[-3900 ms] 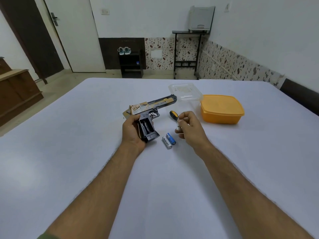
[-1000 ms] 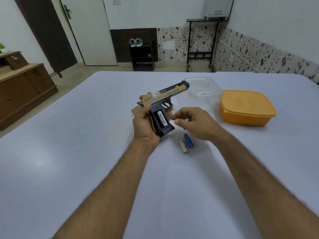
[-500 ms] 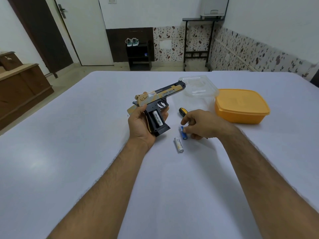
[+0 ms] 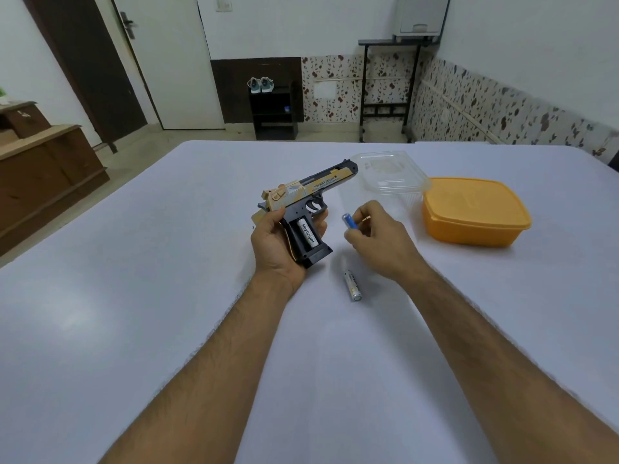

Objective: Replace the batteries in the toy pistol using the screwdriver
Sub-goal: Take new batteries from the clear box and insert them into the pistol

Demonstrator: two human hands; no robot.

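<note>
1. Since half a second ago, the right hand (image 4: 378, 239) has lifted the blue battery (image 4: 349, 222) off the table; it now holds that cell in the air, pinched between thumb and fingertips, one end pointing up and toward the pistol.
2. Curled round the grip from behind, the left hand (image 4: 278, 242) holds the toy pistol (image 4: 308, 209) with its muzzle pointing away and to the right.
3. Its open battery compartment (image 4: 303, 237) faces the camera, with one white battery (image 4: 308, 233) already seated on its right side.
4. Key relation: the compartment lies just left of the blue battery, and its long axis runs down the grip, so I judge the cell must be tipped to match.
5. A silver battery (image 4: 353, 285) lies on the white table (image 4: 134, 296), near the right wrist.
6. No screwdriver is in view.
</note>
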